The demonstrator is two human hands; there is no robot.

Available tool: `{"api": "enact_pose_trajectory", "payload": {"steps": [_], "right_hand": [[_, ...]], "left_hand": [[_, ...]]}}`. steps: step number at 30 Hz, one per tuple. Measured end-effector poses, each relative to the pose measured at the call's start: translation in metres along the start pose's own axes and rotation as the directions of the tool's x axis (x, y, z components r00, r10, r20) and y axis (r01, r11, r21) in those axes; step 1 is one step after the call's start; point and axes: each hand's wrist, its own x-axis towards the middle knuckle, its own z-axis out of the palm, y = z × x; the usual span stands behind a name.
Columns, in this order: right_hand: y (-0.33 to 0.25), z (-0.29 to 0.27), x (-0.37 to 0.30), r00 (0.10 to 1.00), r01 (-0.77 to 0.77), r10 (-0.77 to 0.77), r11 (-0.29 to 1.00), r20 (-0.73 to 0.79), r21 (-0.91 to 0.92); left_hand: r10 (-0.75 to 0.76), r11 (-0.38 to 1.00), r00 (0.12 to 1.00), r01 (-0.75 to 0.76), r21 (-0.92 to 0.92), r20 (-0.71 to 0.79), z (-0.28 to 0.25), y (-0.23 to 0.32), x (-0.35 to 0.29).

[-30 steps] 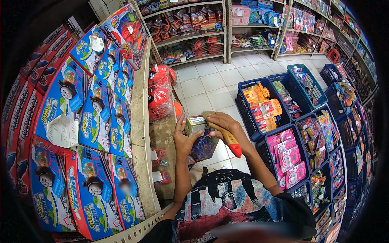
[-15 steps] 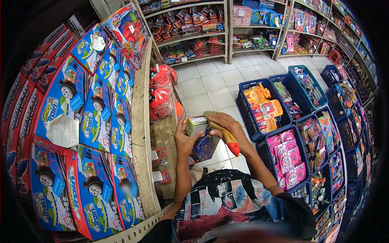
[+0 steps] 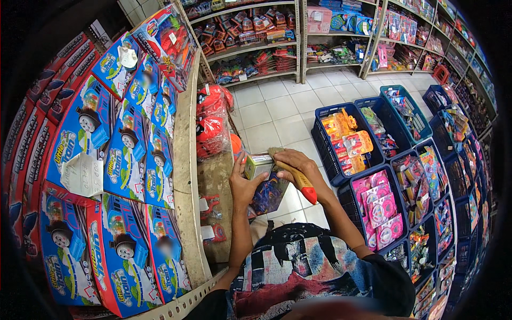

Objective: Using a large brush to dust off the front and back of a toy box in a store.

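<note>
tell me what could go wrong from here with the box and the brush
The box might slip if the left hand loosens, and could fall toward the tiled floor.
The brush might drop too, since it depends on the grip of the right hand.
The bristles are close to the box's edge, so a rough stroke could catch or scuff it.

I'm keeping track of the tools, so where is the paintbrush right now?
In the head view, the red-tipped paintbrush is just right of centre, in the right hand, beside the box that the left hand holds.
</note>
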Motion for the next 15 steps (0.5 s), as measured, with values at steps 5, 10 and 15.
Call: {"api": "enact_pose_trajectory", "payload": {"steps": [5, 10, 15], "right_hand": [[-0.0004, -0.0004, 0.0001, 1.0, 0.02, -0.02, 1.0, -0.005, -0.005], [0.0007, -0.0003, 0.0002, 1.0, 0.023, -0.023, 1.0, -0.02, 0.001], [0.0011, 0.0013, 0.0002, 1.0, 0.018, -0.018, 1.0, -0.016, 0.0]], "left_hand": [[-0.044, 0.999, 0.999, 0.044, -0.004, 0.004, 0.0001, 0.0038, -0.0008], [-0.029, 0.999, 1.0, 0.029, -0.021, -0.003, 0.0011, 0.0023, -0.0002], [-0.041, 0.999, 0.999, 0.04, -0.025, 0.0, -0.0005, -0.0021, 0.001]]}}
